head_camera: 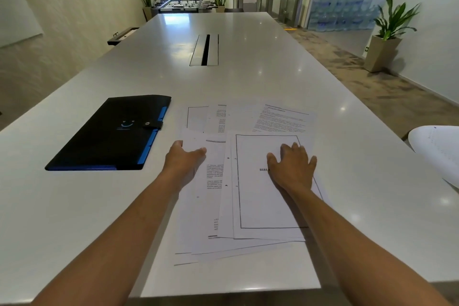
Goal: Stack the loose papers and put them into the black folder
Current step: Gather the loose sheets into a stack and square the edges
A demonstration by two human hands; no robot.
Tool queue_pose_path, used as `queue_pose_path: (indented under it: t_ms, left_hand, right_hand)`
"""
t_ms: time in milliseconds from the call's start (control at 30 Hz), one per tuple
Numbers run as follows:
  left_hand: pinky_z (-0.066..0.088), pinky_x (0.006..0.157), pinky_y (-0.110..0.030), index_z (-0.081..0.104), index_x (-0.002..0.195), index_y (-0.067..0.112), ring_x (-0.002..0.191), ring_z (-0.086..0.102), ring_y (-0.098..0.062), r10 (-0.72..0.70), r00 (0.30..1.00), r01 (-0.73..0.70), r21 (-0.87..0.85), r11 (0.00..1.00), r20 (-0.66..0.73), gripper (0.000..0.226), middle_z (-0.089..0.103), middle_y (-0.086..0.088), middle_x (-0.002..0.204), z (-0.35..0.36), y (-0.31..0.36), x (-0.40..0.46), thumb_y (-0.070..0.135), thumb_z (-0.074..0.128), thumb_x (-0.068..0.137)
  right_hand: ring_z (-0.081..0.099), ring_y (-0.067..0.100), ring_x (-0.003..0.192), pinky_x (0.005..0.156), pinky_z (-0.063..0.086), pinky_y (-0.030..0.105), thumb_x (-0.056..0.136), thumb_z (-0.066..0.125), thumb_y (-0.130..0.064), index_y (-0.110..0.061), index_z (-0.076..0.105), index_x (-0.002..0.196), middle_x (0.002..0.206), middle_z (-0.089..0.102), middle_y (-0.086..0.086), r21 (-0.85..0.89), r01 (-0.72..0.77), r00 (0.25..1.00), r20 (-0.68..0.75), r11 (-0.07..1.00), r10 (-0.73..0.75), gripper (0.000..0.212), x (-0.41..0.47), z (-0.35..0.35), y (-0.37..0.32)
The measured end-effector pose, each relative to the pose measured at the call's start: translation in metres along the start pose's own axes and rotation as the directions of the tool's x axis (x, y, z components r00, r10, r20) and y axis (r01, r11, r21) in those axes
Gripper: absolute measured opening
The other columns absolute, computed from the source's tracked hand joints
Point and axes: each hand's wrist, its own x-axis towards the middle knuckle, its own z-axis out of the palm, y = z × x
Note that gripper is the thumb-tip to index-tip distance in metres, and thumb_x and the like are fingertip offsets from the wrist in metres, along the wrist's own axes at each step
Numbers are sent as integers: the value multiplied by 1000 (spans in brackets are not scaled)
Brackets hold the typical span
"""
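Several loose printed papers (250, 206) lie fanned and overlapping on the white table in front of me. A black folder (109, 134) with blue edging lies flat to their left, its snap strap fastened. My left hand (182, 164) rests at the left edge of the papers, thumb spread over a sheet. My right hand (294, 166) lies flat, fingers apart, on the top bordered sheet. More sheets (280, 117) lie further back, apart from both hands.
The long white table (74, 206) has a cable slot (205, 49) in its middle. A white chair back (437, 149) shows at the right edge. The near table edge is just below the papers. Potted plants and water bottles stand beyond.
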Motion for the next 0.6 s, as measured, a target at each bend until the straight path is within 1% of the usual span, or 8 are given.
queue_pose_path:
  t_ms: [33,133,233,333,400,433,500,600]
  left_hand:
    - [53,88,-41,37,138,15,105,62,-24,9,1000,-9,3,1000,-3,75,58,-4,124,3,0,1,28,76,75]
    - [50,67,-24,30,143,17,100,60,-19,49,999,-48,78,996,-13,80,54,-4,126,10,-2,-1,27,76,79]
    - [47,77,-23,24,147,17,114,54,-23,88,996,-85,125,988,-16,87,43,-9,143,17,-5,-2,27,77,78]
    - [52,63,-17,23,147,19,95,54,-16,117,992,-109,173,979,-41,88,40,-8,143,21,-4,-6,24,77,78]
    - [54,82,-28,21,147,21,105,52,-22,113,993,-107,164,981,-27,91,37,-9,145,21,-6,-5,23,79,76]
    - [48,91,-30,20,148,22,115,49,-25,113,993,-106,200,974,-22,93,36,-9,147,21,-7,-4,24,79,75]
    - [40,94,-32,19,148,24,128,43,-29,124,992,-117,256,960,-14,97,37,-8,147,21,-8,-3,25,81,73]
    - [42,99,-35,22,146,25,127,46,-29,115,993,-114,208,971,6,99,42,-8,144,24,-10,-1,21,85,69]
  right_hand:
    - [12,28,149,118,0,54,96,34,-52,-15,39,145,160,23,13,4,-1,1000,1,1000,1,62,-2,1,-4]
    - [9,27,149,118,-1,53,95,36,-53,-14,35,147,160,21,13,22,-1,1000,4,1000,1,65,-6,5,-16]
    - [7,26,150,118,-2,53,95,38,-53,-14,32,149,162,17,12,50,15,1000,11,999,-15,66,-11,8,-28]
    - [5,26,150,118,-3,52,95,39,-52,-14,29,149,162,15,12,69,20,999,24,997,-21,67,-14,9,-35]
    - [6,25,150,118,-3,52,95,40,-51,-14,30,149,162,15,11,72,19,999,26,997,-21,67,-15,9,-38]
    - [6,25,150,118,-3,52,95,41,-51,-14,30,149,162,15,11,74,20,999,26,997,-22,66,-15,9,-39]
    - [6,25,150,118,-3,51,95,42,-50,-14,31,148,162,15,11,84,18,1000,23,996,-21,66,-15,9,-41]
    - [6,25,150,119,-2,51,94,44,-49,-14,31,148,162,16,11,114,14,1000,23,993,-17,66,-16,10,-46]
